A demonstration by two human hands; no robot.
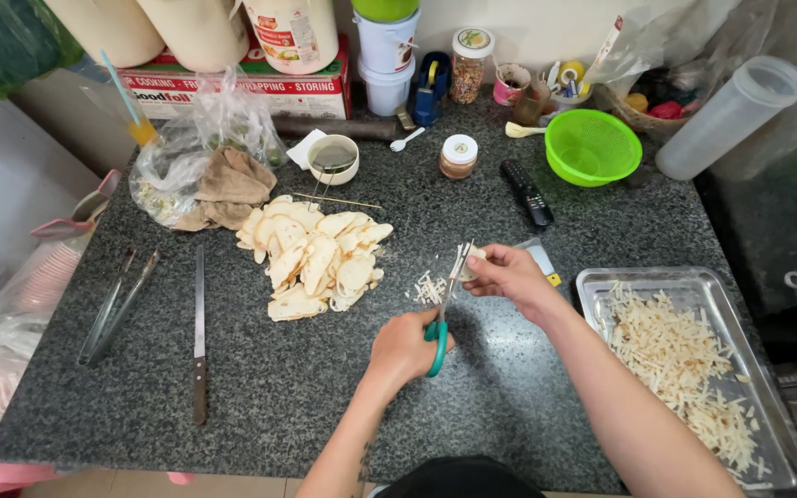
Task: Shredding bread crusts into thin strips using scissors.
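Observation:
My left hand [405,346] grips green-handled scissors [445,309], their blades pointing up and away from me. My right hand [506,274] pinches a pale slice [470,263] against the blade tips. Just left of the blades lies a small heap of cut strips [428,290] on the dark granite counter [279,387]. A pile of whole pale slices [315,254] sits further left. At my right stands a metal tray [601,281] holding many cut strips [684,369].
A long knife [199,337] and metal tongs [117,304] lie on the left. At the back are a green colander [592,146], a black remote [527,192], a small jar [458,156], a white cup with strainer [333,158], a plastic bag with cloth [205,171] and several containers.

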